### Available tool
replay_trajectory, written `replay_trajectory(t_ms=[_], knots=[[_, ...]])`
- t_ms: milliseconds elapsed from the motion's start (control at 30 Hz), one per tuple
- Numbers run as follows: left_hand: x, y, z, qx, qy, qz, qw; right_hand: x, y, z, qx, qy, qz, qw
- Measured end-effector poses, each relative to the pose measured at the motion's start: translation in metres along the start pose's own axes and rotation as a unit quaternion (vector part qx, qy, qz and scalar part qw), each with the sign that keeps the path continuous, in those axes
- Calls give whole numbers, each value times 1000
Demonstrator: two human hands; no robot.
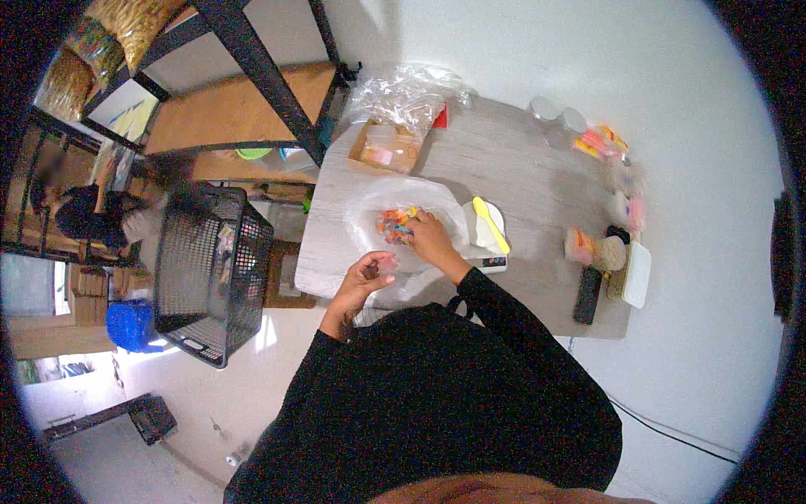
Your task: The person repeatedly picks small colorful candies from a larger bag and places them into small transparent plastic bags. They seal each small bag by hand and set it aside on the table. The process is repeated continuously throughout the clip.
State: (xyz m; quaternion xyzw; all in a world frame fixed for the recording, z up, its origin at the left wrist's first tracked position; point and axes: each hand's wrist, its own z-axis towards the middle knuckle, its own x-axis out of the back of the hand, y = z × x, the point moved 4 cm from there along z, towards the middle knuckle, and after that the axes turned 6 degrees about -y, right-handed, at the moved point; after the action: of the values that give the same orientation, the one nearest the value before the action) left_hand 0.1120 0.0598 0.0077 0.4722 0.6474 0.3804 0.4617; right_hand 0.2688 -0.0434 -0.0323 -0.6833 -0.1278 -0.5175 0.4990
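While reaching into a clear plastic bag [369,202] of bright mixed sweets [396,225] on the grey table [520,160] — right hand [431,238] closed on the heap, left hand [363,281] cupped, pinching a small piece — apparently mid-portioning; next, a careful carry to the scale [485,244] beside the bag.

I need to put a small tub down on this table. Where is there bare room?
The middle of the table is bare, between the scale with the yellow scoop and the packets along the far right edge. The left side is crowded by the clear bag of sweets and the cardboard box.
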Motion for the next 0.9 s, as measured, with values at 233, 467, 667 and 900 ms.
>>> replay_trajectory(t_ms=[233, 467, 667, 900], knots=[[1, 7, -1, -21, 2, -47, 999, 15, -17, 11, -29, -54, 52, 997], [9, 7, 9, 0, -15, -10, 1000, 56, -18, -12, -61, -59, 197, 977], [-3, 16, 16, 28, -81, -25, 996, 98, -45, -48, 111, -62, 211, 969], [-22, 31, 19, 74, -151, -45, 985, 105, -60, -52, 131, -60, 182, 973]])
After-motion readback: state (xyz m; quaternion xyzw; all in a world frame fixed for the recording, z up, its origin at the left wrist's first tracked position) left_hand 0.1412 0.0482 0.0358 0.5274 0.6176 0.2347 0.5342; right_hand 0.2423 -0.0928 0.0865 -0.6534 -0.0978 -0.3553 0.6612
